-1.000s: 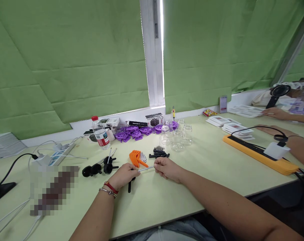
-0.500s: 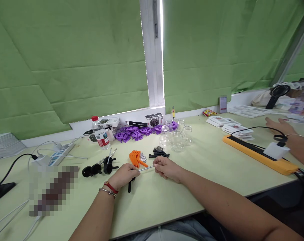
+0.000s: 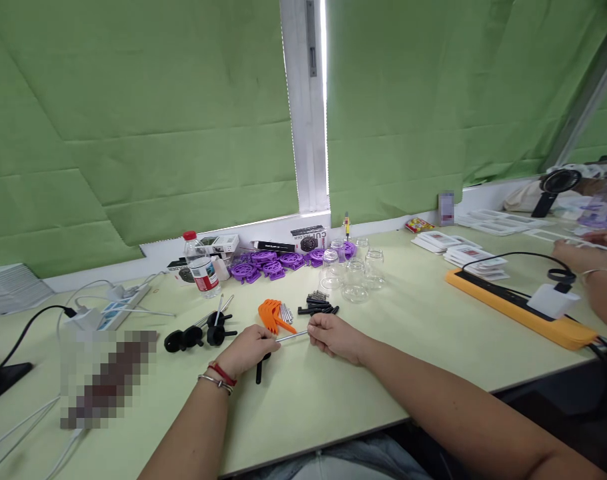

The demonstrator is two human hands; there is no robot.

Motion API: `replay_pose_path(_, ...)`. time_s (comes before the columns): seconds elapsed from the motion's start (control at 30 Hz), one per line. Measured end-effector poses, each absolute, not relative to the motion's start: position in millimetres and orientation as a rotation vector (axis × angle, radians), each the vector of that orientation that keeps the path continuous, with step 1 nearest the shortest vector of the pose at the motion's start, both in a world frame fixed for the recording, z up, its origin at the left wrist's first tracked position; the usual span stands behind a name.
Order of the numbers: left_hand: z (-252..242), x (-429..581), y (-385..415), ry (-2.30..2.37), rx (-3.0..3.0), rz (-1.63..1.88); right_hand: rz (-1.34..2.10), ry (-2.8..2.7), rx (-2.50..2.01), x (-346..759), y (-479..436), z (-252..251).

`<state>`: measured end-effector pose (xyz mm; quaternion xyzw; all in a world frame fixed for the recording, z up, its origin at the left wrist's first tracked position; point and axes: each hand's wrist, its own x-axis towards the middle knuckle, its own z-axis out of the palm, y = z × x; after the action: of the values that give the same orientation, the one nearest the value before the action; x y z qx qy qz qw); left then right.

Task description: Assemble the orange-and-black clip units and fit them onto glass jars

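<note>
While we sit at the pale tabletop, a black piece pokes out beneath our left hand; we cannot tell whether that hand grips it. Our left hand pinches a slim silver rod from one side, and our right hand is closed on it from the other, so the rod spans the gap between them; we cannot tell whether it touches the tabletop. Just beyond it we see a cluster of orange pieces, with metal pins beside them and black handles near our right hand. Left of the orange pieces, black round parts with stems lie together. Farther back, we have clear jars on the right, purple pieces heaped in the middle and a red-capped bottle standing at left. Behind it all, green sheeting hangs on either side of a white frame.
</note>
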<state>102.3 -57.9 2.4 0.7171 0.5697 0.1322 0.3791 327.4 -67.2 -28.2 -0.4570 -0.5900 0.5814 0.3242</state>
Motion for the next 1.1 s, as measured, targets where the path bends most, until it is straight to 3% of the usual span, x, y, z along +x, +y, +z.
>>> replay_pose_path(1.1,1.0,102.6,-56.5,1.471,1.816,0.358,1.518,-1.569,-1.212,327.2,-67.0,-28.6)
